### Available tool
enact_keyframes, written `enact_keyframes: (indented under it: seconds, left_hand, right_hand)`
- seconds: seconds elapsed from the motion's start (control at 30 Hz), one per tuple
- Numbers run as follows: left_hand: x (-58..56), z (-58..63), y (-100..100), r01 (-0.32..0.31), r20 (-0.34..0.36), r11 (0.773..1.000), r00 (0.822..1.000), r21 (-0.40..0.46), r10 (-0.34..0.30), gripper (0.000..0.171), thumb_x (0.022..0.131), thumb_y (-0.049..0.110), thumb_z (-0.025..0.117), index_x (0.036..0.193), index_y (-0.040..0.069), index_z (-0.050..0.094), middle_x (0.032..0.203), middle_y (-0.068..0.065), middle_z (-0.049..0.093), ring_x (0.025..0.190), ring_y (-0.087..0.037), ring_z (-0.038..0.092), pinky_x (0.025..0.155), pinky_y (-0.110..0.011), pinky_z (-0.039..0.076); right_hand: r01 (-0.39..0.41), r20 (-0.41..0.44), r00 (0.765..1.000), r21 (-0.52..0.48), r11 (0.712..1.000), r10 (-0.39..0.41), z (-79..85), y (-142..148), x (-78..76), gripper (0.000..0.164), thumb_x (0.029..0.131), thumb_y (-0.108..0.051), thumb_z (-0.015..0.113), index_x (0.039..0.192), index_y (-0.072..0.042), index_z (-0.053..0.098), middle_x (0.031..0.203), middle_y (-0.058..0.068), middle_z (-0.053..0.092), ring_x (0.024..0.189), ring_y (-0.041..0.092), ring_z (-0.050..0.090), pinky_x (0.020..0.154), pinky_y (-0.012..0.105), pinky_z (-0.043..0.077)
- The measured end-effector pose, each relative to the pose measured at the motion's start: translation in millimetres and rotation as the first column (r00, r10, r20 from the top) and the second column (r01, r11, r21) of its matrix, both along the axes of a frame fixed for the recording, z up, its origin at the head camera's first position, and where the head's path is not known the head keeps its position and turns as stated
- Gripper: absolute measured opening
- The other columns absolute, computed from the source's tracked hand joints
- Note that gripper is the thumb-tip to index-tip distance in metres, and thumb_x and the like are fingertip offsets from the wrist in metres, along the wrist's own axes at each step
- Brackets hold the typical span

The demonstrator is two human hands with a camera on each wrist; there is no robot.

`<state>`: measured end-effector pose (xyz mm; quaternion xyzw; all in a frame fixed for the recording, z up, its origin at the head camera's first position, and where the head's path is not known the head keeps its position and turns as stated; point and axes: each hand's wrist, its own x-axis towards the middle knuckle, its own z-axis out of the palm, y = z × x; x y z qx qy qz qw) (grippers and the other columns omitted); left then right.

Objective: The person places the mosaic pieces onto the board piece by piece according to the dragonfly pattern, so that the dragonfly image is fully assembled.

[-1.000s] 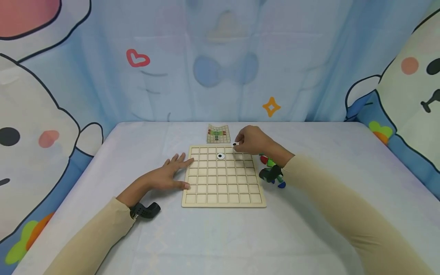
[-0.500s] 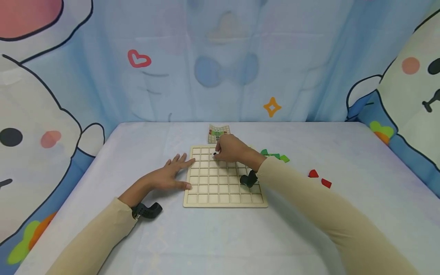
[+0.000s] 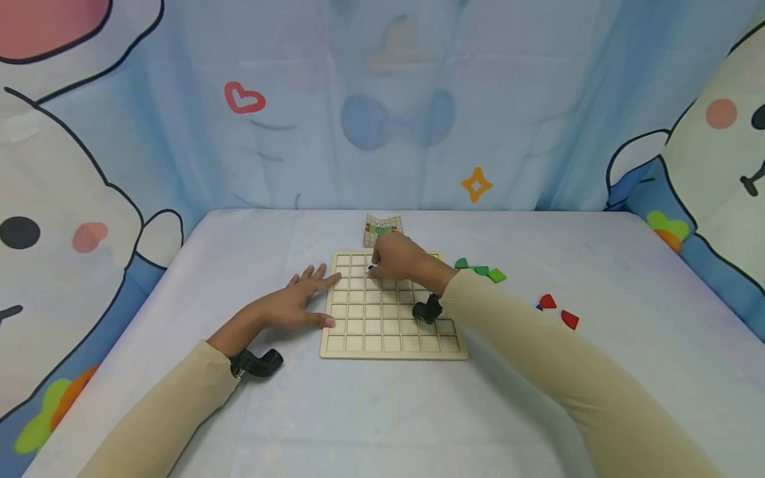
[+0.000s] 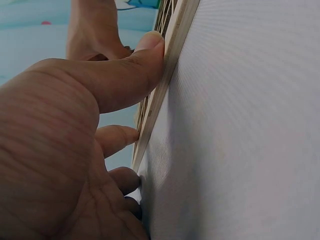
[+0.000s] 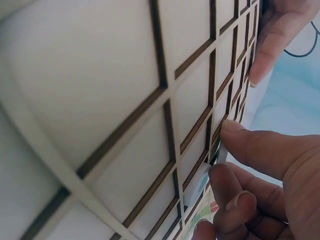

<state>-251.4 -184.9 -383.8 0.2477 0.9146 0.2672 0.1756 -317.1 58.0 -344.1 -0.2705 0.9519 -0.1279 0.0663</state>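
Note:
A wooden grid board [image 3: 355,343] lies on the table. My right hand [image 3: 399,256] is over its upper left cells, pinching a small white disc [image 3: 370,268] with a black spot between thumb and index finger. In the right wrist view the disc [image 5: 222,153] shows edge-on at the fingertips, against a cell. Another white piece [image 5: 196,186] sits in a cell nearby; in the head view my right hand hides it. My left hand [image 3: 291,306] rests at the board's left edge with fingers spread. Its thumb [image 4: 135,70] touches the board's side [image 4: 167,70].
Behind the board stands a small pattern card [image 3: 382,227] with a printed grid, partly covered by my right hand. Several green pieces [image 3: 481,271] lie right of the board. Farther right are two red pieces [image 3: 547,301] and a bit of blue.
My right hand has carried the small disc leftward from the board's upper right to an upper left cell. Green and red pieces at the right have come into sight. My left hand stays put.

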Motion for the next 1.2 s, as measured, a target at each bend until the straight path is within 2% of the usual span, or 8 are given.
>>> enact_keyframes:
  seconds: [0.17, 0.5, 0.87, 1.07, 1.2]
  left_hand:
    - [-0.4, 0.2, 0.0, -0.002, 0.0, 1.0, 1.0, -0.001, 0.002, 0.092, 0.088, 0.045, 0.071, 0.159, 0.02, 0.018, 0.165, -0.017, -0.005, 0.152, -0.039, -0.012, 0.122, -0.057, -0.007]
    - [-0.5, 0.2, -0.3, 0.004, -0.005, 1.0, 1.0, -0.001, -0.004, 0.091, 0.089, 0.044, 0.07, 0.159, 0.02, 0.017, 0.165, -0.017, -0.005, 0.152, -0.039, -0.012, 0.122, -0.058, -0.007]
    - [0.0, -1.1, 1.0, 0.006, -0.004, 1.0, 1.0, 0.01, -0.006, 0.091, 0.09, 0.043, 0.07, 0.159, 0.018, 0.018, 0.165, -0.019, -0.005, 0.152, -0.04, -0.012, 0.122, -0.058, -0.007]
    - [1.7, -0.8, 1.2, 0.023, -0.006, 1.0, 1.0, 0.011, -0.023, 0.09, 0.091, 0.042, 0.069, 0.159, 0.015, 0.018, 0.165, -0.02, -0.005, 0.152, -0.04, -0.012, 0.122, -0.059, -0.007]
    - [2.5, 1.8, 1.4, 0.023, -0.013, 1.0, 1.0, 0.005, -0.023, 0.089, 0.091, 0.041, 0.069, 0.159, 0.016, 0.017, 0.165, -0.02, -0.005, 0.152, -0.04, -0.012, 0.122, -0.059, -0.006]
  right_hand:
    - [0.001, -0.005, 1.0, -0.01, 1.0, -0.002, -0.1, 0.8, 0.8, 0.024, 0.086, -0.025, 0.078, 0.097, -0.004, 0.077, 0.096, 0.008, 0.076, 0.083, 0.02, 0.07, 0.081, 0.037, 0.058]
    - [0.014, -0.033, 0.999, -0.003, 1.0, -0.015, -2.2, -0.2, 5.5, 0.026, 0.087, -0.024, 0.076, 0.102, -0.002, 0.077, 0.102, 0.011, 0.076, 0.09, 0.022, 0.072, 0.084, 0.038, 0.058]
    - [0.055, 0.008, 0.998, 0.015, 0.998, -0.056, -0.5, -2.8, 8.1, 0.029, 0.088, -0.025, 0.075, 0.104, -0.001, 0.076, 0.107, 0.012, 0.075, 0.092, 0.023, 0.072, 0.085, 0.039, 0.058]
    - [0.067, 0.02, 0.997, 0.063, 0.996, -0.068, 7.5, -0.1, 12.2, 0.039, 0.091, -0.031, 0.071, 0.118, -0.002, 0.071, 0.121, 0.011, 0.07, 0.104, 0.026, 0.069, 0.093, 0.042, 0.055]
    - [0.058, 0.023, 0.998, 0.004, 0.998, -0.058, 16.6, 11.3, 18.3, 0.042, 0.091, -0.031, 0.071, 0.122, -0.003, 0.069, 0.121, 0.012, 0.07, 0.097, 0.025, 0.07, 0.089, 0.042, 0.056]
